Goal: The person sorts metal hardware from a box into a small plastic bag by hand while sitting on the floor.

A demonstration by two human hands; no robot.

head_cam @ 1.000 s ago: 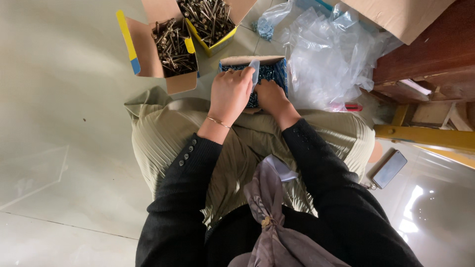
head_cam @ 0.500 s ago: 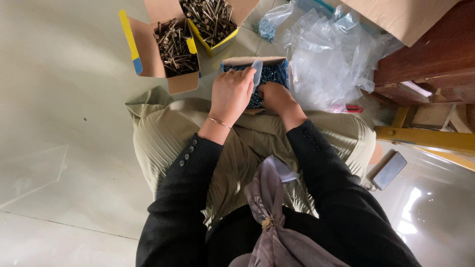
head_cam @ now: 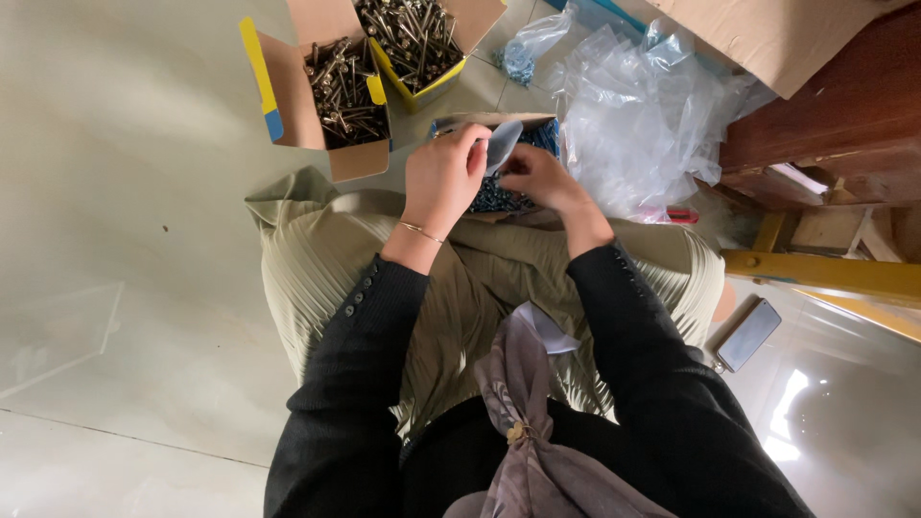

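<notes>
My left hand (head_cam: 443,180) and my right hand (head_cam: 535,178) meet over a small cardboard box of dark blue screws (head_cam: 499,197) that rests at the front of my lap. Both hands pinch a small clear plastic bag (head_cam: 502,144) between them, the left at its left edge, the right underneath. A thin bracelet circles my left wrist. I sit on the floor in a pleated olive skirt (head_cam: 317,278) and black sleeves.
Two open cardboard boxes of long dark screws (head_cam: 341,91) (head_cam: 414,38) stand on the floor ahead to the left. A heap of clear plastic bags (head_cam: 643,115) lies to the right, beside a wooden piece of furniture (head_cam: 844,105). A phone (head_cam: 748,334) lies at my right.
My hands have risen a little from the blue-screw box and now hold the small plastic bag up between them; the view has tilted slightly.
</notes>
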